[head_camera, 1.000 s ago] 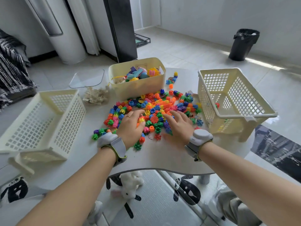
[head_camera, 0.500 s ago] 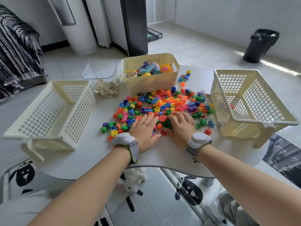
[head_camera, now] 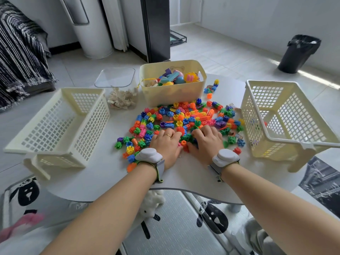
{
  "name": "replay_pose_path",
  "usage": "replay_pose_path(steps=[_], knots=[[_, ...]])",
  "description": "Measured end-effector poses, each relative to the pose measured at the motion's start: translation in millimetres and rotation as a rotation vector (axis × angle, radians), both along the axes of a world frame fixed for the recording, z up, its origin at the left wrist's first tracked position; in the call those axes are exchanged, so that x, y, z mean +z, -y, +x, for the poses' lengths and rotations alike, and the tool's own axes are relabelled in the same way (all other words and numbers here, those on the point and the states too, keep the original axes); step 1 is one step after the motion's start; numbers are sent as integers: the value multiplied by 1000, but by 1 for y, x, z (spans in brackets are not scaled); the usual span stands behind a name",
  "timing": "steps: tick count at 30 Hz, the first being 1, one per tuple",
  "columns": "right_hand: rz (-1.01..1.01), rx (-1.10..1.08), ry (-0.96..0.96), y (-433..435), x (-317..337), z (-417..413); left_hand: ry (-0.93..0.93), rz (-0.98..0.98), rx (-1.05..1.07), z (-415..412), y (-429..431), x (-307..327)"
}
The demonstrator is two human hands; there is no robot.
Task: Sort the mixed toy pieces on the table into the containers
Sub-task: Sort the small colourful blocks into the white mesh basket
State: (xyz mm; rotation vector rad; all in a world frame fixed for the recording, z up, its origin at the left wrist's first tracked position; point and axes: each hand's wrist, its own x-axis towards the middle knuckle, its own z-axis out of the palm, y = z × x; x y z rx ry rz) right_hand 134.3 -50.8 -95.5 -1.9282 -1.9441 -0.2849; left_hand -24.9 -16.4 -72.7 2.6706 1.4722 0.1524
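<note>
Mixed toy pieces (head_camera: 185,116) heaped at table (head_camera: 184,173) centre. On pile's 6 o'clock edge, left hand (head_camera: 166,142) and right hand (head_camera: 207,141) laid palm-down, fingertips bent into pieces; grasp cannot be told. Part-filled solid tub (head_camera: 173,92) set at 12 o'clock of pile, lattice basket (head_camera: 88,129) at 9 o'clock, second lattice basket (head_camera: 253,116) at 3 o'clock.

This looks like a home, maybe a play room. There is a striped blanket (head_camera: 20,52), a black bin (head_camera: 299,54) on the tile floor (head_camera: 230,57), and a soft toy (head_camera: 151,205) under the small table (head_camera: 184,174).
</note>
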Motion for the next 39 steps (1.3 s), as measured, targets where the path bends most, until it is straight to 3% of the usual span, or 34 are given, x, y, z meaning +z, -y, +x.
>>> replay_pose_path(steps=[14,39], knots=[[128,156,240,-16,4,8,-52,21,-102,7,-10,6],[53,150,257,-18,8,2,-125,-35,-58,15,-10,10]])
